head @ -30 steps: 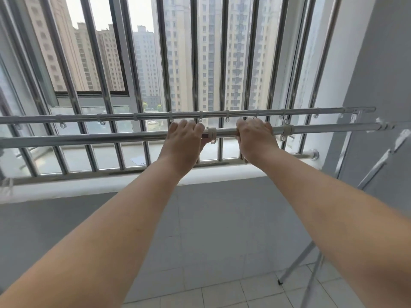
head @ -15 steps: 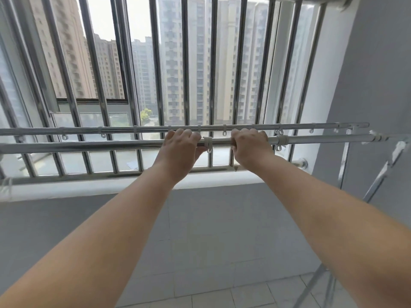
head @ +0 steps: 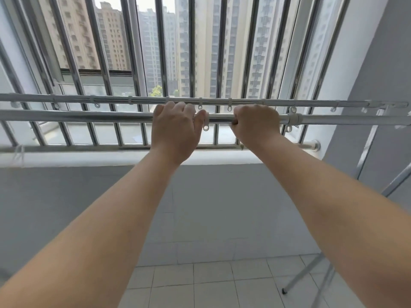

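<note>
A metal drying rack stands before the barred window, with two long horizontal rails. The near rail (head: 89, 116) runs across the view at chest height. My left hand (head: 175, 132) grips this near rail from above, fingers curled over it. My right hand (head: 255, 124) grips the same rail a little to the right. Between the two hands a white plastic ring clip (head: 206, 126) hangs on the rail, touching my left thumb. The far rail (head: 111, 100) lies just behind, carrying several more white ring clips.
Vertical steel window bars (head: 220, 52) rise behind the rack, above a white sill (head: 89, 157). The rack's slanted legs (head: 307, 274) stand on the tiled floor at the right. A grey wall (head: 382, 74) closes the right side. A white collar (head: 293, 120) joins the rail sections.
The rails sit lower in view than a second ago and the window bars fill more of the frame. Both hands keep their grip on the near rail, with the gap between them slightly wider.
</note>
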Available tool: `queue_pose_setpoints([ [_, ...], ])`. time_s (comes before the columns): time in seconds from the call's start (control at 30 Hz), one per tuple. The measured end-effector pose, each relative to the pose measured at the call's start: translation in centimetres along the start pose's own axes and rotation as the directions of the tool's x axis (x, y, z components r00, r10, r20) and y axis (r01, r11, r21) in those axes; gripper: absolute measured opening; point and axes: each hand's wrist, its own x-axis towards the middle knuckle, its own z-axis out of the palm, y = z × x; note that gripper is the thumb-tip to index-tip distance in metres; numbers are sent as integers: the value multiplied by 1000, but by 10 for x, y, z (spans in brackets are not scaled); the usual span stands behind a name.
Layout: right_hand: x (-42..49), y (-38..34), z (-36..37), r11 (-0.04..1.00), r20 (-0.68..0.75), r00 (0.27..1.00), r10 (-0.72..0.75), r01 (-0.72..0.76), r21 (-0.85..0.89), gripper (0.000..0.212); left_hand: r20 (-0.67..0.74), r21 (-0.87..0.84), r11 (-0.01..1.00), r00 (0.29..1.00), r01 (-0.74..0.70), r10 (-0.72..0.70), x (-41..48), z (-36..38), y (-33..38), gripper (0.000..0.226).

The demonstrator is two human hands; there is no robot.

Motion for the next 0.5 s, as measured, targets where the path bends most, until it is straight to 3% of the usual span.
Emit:
queue_pose_setpoints([
  [0.23, -17, -2, -4, 999, -105, 994, 25, -20, 47, 11, -122, 45, 999, 993, -4, 10, -12, 4, 5, 47],
  [0.5, -16, -9, 3, 999, -165, 986, 38, -35, 16, 12, -160, 49, 998, 986, -35, 43, -13, 7, -1, 44],
])
